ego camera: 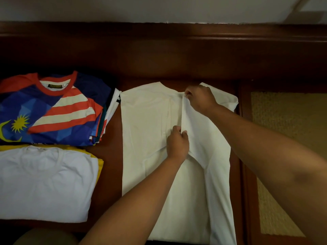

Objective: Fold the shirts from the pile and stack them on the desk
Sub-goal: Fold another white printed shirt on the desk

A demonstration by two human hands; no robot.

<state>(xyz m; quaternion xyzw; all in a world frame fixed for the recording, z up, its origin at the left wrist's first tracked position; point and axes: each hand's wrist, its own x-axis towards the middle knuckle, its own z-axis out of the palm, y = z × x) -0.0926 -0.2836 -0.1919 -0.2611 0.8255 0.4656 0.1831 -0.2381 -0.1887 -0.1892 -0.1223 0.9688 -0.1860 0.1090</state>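
Observation:
A white shirt (146,121) lies flat on the dark wooden desk (159,64), collar end away from me. Its right sleeve is lifted over the body along a raised crease. My right hand (200,99) pinches the top of that crease near the collar. My left hand (177,144) grips the same fold lower down, at mid-chest. At far left lies the pile, topped by a blue, red and white striped jersey (53,108) with a yellow star and crescent. Nearer me, a folded white shirt (47,183) sits on a yellow one (99,163).
A raised wooden ledge (159,32) runs along the back of the desk under a pale wall. Beyond the desk's right edge is tan carpet (283,131). A rounded brown shape (46,236) shows at the bottom left.

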